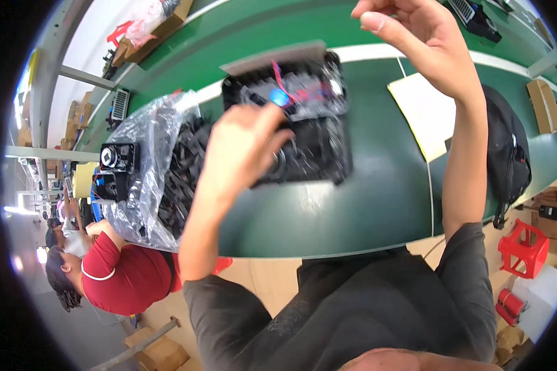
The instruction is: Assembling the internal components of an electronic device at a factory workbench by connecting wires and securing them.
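An opened black plastic casing lies on the green table, its two halves side by side, far and near. Red wires and a bright blue round part show in the far half. My left hand is over the casing's left side, slightly blurred. Its index finger and thumb are apart, close to the blue part, and nothing shows between them. Raised at the far right, my right hand is empty, with thumb and fingers apart; the top edge of the view cuts off some fingertips.
Left of the casing, a clear plastic bag holds many black parts. Beside it sits a black unit with a round lens-like front. White paper and a black backpack are on the right. A person in red sits at left.
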Demonstrator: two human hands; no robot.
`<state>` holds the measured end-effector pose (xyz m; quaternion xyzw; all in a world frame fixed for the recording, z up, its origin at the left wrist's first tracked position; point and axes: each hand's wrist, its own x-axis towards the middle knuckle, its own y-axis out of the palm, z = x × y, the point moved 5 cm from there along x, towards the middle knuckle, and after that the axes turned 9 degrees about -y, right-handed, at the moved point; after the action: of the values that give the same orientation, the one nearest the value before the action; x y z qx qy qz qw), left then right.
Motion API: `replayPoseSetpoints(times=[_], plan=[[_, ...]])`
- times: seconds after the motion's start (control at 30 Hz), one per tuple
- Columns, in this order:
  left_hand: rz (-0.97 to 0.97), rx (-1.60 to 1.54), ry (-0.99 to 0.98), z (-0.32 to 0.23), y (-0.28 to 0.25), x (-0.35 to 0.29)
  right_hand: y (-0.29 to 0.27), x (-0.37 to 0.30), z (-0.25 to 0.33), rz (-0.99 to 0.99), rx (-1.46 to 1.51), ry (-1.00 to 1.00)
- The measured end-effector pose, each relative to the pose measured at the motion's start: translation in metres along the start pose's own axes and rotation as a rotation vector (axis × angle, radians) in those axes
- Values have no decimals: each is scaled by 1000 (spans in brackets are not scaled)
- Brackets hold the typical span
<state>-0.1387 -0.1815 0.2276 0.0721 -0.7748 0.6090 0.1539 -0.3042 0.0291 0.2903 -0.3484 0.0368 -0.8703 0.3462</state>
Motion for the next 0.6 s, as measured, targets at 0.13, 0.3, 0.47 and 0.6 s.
replayPoseSetpoints(times=[0.13, 0.3, 0.47, 0.6], plan=[[93, -40, -2, -60, 26, -60, 27, -42, -7, 187, -172, -153], [70, -118, -33, -77, 52, -92, 59, -104, 1, 430, -100, -28], [-48, -88, -87, -90, 43, -102, 74, -121, -6, 479, -124, -42], [80, -141, -337, -119, 23, -122, 82, -113, -7, 469, -111, -62]])
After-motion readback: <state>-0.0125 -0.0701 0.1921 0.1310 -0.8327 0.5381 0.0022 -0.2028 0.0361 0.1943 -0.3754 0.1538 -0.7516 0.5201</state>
